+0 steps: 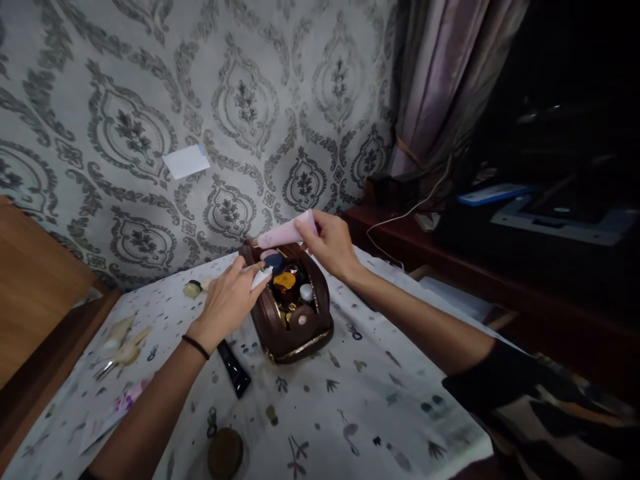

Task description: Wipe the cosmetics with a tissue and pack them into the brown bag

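An unzipped brown cosmetic bag (295,340) stands on the patterned cloth, packed with small items, among them an amber-coloured container (285,283) and a white-capped one (307,292). Over the bag's far edge, my right hand (333,243) pinches the flat end of a pink squeeze tube (284,233), whose narrow end points left. My left hand (231,293) lies at the bag's left rim, fingers closed around a small white item (261,275) that I see only in part. A black tube (233,368) lies on the cloth beside the bag.
A round brown-lidded container (225,453) lies near the front of the cloth (320,427). Brushes (123,353) and a pink-and-white packet (113,417) are on the left. A wooden panel (40,280) borders the left side. A white cable (400,217) trails over the dark furniture at right.
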`<state>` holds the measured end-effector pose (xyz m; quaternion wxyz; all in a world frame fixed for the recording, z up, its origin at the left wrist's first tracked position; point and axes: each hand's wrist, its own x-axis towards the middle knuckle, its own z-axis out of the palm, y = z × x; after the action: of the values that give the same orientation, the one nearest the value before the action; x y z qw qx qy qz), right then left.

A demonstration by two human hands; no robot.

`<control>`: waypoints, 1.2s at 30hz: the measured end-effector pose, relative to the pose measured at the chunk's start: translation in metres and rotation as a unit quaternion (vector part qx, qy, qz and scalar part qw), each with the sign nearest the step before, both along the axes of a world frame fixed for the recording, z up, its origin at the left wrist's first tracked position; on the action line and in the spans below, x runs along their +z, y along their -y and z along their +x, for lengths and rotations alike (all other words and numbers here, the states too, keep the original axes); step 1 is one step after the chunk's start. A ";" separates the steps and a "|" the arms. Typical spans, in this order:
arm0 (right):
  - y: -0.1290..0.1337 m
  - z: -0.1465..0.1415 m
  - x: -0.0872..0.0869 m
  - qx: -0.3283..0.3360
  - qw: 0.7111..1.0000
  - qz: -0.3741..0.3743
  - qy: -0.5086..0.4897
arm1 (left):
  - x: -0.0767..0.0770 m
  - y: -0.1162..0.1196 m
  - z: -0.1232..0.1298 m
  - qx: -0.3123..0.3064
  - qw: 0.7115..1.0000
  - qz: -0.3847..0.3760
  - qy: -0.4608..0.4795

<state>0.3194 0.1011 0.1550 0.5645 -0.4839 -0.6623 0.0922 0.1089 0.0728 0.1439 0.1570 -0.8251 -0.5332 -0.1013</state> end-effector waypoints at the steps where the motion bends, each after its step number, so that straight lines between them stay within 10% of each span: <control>1: -0.005 -0.001 0.001 -0.011 0.999 -0.007 0.036 | 0.002 0.002 0.003 0.011 1.000 0.001 -0.014; 13: -0.043 -0.034 0.021 0.016 0.956 -0.105 0.274 | 0.000 0.000 0.002 0.009 1.000 0.005 -0.022; 36: -0.063 -0.072 0.004 0.119 0.903 -0.298 0.287 | -0.007 -0.001 -0.001 -0.005 0.999 -0.017 0.047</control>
<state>0.2477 0.1642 0.1593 0.1645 -0.5522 -0.7901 0.2090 0.1078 0.0734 0.1370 0.1166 -0.8244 -0.5380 -0.1318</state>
